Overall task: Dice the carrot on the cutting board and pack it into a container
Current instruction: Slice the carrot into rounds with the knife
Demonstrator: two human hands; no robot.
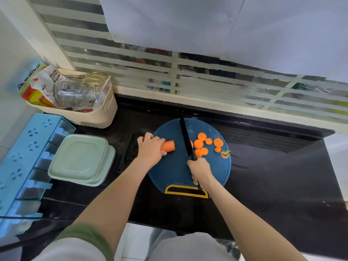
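A round dark blue cutting board with a yellow handle lies on the black counter. My left hand grips a stub of carrot at the board's left side, its cut face pointing right. My right hand grips the handle of a black knife, whose blade points away from me just right of the carrot stub. Several round carrot slices lie right of the blade, and the carrot's stem end lies near the right rim. A pale green lidded container sits left of the board.
A black knife sheath lies between the container and the board. A cream basket with packets and a glass jar stands at the back left. A light blue rack runs along the left edge. A striped window borders the counter behind.
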